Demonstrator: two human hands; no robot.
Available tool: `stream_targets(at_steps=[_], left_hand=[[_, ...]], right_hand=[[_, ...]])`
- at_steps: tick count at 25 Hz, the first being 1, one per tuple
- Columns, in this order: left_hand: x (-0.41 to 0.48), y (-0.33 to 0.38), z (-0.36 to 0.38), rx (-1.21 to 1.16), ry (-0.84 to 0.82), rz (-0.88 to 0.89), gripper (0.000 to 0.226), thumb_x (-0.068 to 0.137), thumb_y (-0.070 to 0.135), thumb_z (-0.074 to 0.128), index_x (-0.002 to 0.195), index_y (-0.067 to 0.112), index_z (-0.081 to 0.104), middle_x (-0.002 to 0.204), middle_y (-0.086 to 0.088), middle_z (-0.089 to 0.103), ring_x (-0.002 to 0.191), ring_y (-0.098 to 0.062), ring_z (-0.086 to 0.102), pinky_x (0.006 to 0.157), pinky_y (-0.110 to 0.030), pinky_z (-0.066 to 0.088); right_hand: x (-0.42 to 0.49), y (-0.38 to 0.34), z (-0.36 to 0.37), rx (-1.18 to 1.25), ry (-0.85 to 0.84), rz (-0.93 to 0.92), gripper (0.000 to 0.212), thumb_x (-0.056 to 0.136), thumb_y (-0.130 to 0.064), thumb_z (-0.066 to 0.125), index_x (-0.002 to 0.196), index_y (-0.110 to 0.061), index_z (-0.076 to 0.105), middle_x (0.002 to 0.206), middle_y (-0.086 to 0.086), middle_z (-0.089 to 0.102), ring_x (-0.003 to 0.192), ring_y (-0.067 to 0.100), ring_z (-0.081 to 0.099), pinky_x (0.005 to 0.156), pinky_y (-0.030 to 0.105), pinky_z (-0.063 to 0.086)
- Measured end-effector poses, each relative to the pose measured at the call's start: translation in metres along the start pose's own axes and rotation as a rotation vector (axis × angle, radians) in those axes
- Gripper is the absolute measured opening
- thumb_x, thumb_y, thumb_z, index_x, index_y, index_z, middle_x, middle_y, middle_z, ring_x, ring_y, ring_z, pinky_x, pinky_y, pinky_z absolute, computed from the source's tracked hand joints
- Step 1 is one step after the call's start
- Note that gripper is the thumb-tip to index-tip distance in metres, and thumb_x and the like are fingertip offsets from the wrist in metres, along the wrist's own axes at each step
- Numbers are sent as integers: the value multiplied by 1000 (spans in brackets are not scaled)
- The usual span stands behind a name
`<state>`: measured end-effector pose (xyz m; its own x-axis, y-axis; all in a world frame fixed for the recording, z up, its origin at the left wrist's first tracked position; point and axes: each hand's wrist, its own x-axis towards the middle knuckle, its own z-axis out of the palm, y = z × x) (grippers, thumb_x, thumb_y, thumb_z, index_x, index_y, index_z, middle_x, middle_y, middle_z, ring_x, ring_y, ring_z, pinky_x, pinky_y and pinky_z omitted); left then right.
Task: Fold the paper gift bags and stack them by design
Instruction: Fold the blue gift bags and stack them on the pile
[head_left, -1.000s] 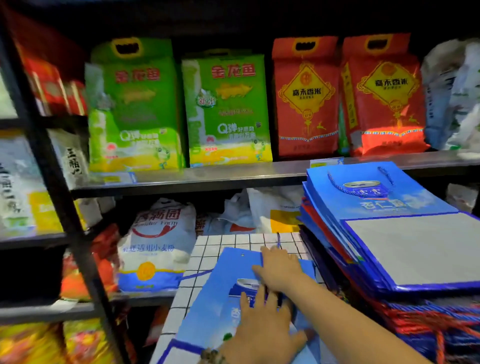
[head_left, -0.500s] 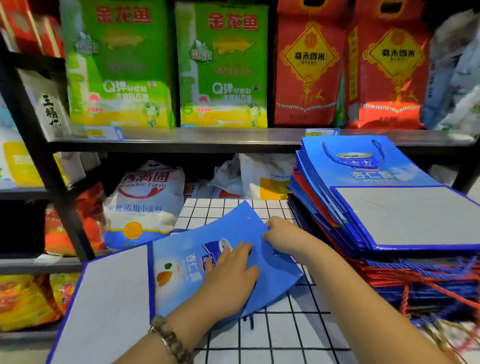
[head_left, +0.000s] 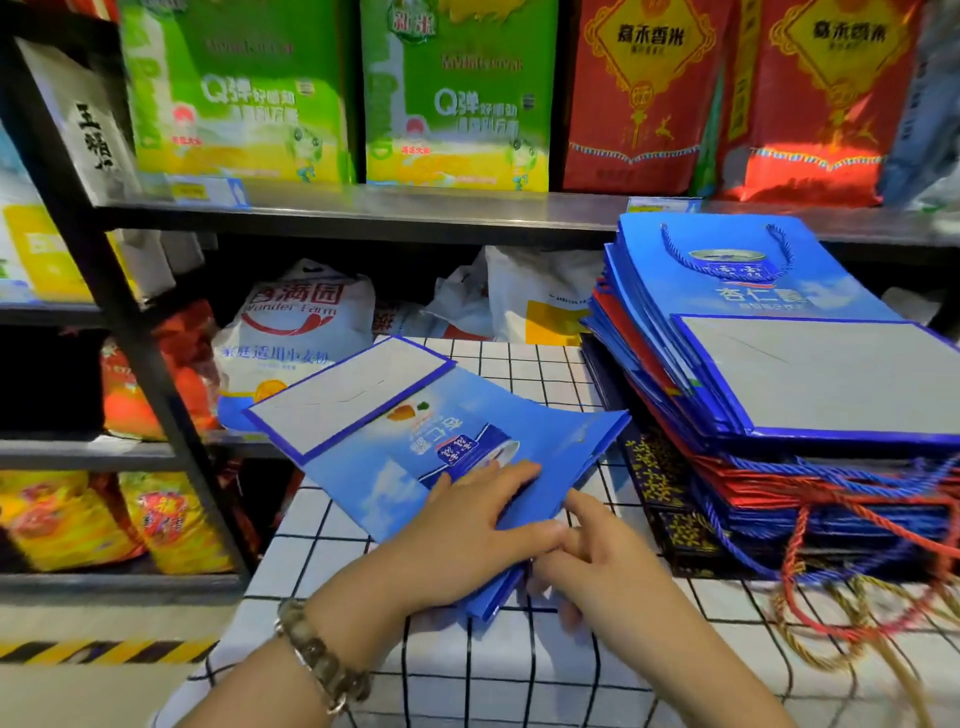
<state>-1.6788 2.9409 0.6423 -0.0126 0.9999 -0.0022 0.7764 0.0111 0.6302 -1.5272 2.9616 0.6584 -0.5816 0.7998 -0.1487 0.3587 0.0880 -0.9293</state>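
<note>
One blue gift bag (head_left: 395, 457) lay flattened on the checked worktop (head_left: 322, 551), grey base panel at its far end. The left hand (head_left: 467, 530) pressed it down with straight fingers. The right hand (head_left: 608, 566) met its near end, though whether it pinched the edge I cannot tell. Beside it stood a stack (head_left: 779, 374) of folded bags, blue over red. Much of the work looked done, and this bag was not yet stacked.

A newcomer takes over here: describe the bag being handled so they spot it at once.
Find the grid-patterned tabletop in front of the shelves. Left of the tall stack of bags lies one blue bag, pressed by the left hand. Unlike the stacked ones it lies alone, grey base panel pointing away.
</note>
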Motion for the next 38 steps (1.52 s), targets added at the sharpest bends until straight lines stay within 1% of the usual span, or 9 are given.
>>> stream_targets(at_steps=[4, 10, 15, 19, 22, 24, 29, 34, 38], left_hand=[[-12, -11, 0, 187, -125, 30, 82, 70, 65, 39, 145, 40, 17, 153, 23, 10, 138, 5, -1, 115, -35, -8], [-39, -14, -22, 280, -280, 104, 81, 67, 48, 48, 143, 41, 21, 144, 29, 16, 127, 18, 2, 115, -38, -13], [-57, -26, -53, 146, -438, 98, 76, 65, 29, 46, 137, 46, 32, 142, 43, 14, 133, 19, -8, 112, -29, -18], [-56, -30, -65, 21, -450, 83, 57, 69, 28, 50, 122, 47, 47, 135, 38, 36, 132, 15, 18, 111, -10, 5], [-56, -14, -50, -226, 238, 105, 15, 71, 39, 59, 84, 31, 62, 88, 22, 63, 84, 5, 57, 73, -4, 38], [-55, 5, -36, -251, 615, 114, 30, 74, 48, 51, 65, 19, 55, 60, 9, 54, 54, -3, 46, 52, -14, 34], [-44, 38, 9, 169, 326, -48, 33, 80, 57, 50, 64, 29, 45, 56, 6, 47, 59, -6, 46, 55, -21, 35], [-35, 33, -7, -645, 314, -151, 28, 91, 19, 54, 64, 18, 62, 50, 2, 60, 40, -7, 49, 44, -21, 41], [-26, 40, -24, -840, 378, -88, 23, 92, 14, 52, 73, 16, 64, 52, 3, 61, 44, -6, 53, 45, -15, 42]], right_hand=[[-13, -8, -20, -857, 29, -80, 30, 84, -25, 54, 113, -34, 54, 75, -7, 57, 77, 12, 53, 68, 30, 43], [-8, -46, -23, -1177, 272, -283, 27, 92, -25, 43, 118, -31, 47, 113, -9, 59, 105, 16, 53, 75, 28, 45], [13, -57, -27, -1317, 313, -228, 23, 96, -40, 37, 86, -23, 49, 86, -4, 56, 80, 22, 55, 54, 29, 35], [19, -61, -21, -514, -77, -92, 33, 95, -22, 41, 65, -12, 46, 58, 6, 62, 43, 23, 56, 43, 25, 42], [30, -62, -21, -95, -134, -28, 31, 95, -17, 41, 65, -9, 46, 41, 6, 52, 26, 16, 39, 31, 18, 32], [37, -64, -16, -9, -116, -37, 30, 96, -16, 42, 67, -9, 49, 38, 5, 48, 24, 14, 34, 30, 17, 28], [40, -62, -5, 161, -153, -72, 23, 95, -7, 40, 75, -3, 51, 43, 4, 53, 28, 12, 40, 33, 18, 31], [24, -35, -28, -50, -149, -189, 10, 87, -22, 61, 97, -24, 63, 62, -8, 59, 61, 3, 55, 51, 15, 42], [12, -17, -29, -225, -281, -173, 35, 85, -16, 65, 52, -22, 56, 49, -9, 41, 55, 8, 42, 55, 22, 33]])
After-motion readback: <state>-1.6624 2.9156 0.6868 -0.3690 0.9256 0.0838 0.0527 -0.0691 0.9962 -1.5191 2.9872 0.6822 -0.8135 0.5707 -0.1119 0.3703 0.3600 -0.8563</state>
